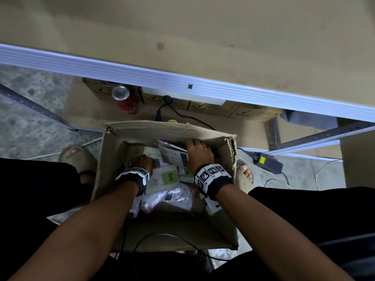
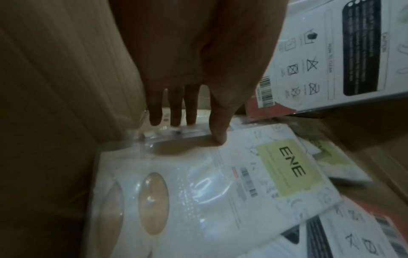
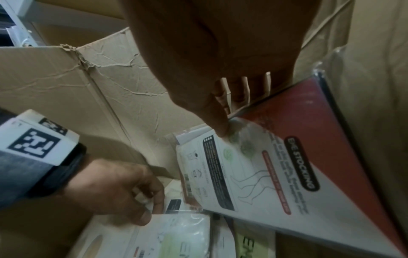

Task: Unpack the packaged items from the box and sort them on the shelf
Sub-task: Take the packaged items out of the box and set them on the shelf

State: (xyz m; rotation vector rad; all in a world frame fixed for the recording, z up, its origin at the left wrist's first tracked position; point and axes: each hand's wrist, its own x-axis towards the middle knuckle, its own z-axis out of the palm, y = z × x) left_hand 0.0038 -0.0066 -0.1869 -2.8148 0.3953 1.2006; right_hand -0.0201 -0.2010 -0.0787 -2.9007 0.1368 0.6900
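Observation:
An open cardboard box (image 1: 162, 131) stands on the floor between my legs, holding several flat packaged items. My left hand (image 1: 145, 161) reaches in at the left wall (image 2: 55, 87). It pinches the top edge of a white packet with a green ENE label (image 2: 220, 183), thumb in front and fingers behind. That ENE packet (image 1: 169, 178) lies flat. My right hand (image 1: 199, 151) grips the upper edge of a tilted red-and-white stocking packet (image 3: 287, 174), thumb on its face, near the far right corner. The stocking packet (image 1: 174, 155) leans against the box wall. More packets lie beneath.
A wide tan shelf board (image 1: 203, 27) with a white front rail (image 1: 182, 82) runs above the box. Under it sit a red soda can (image 1: 124, 102) and brown cartons (image 1: 211, 109). A black power adapter (image 1: 269, 162) and cables lie at the right. My sandalled feet (image 1: 75, 157) flank the box.

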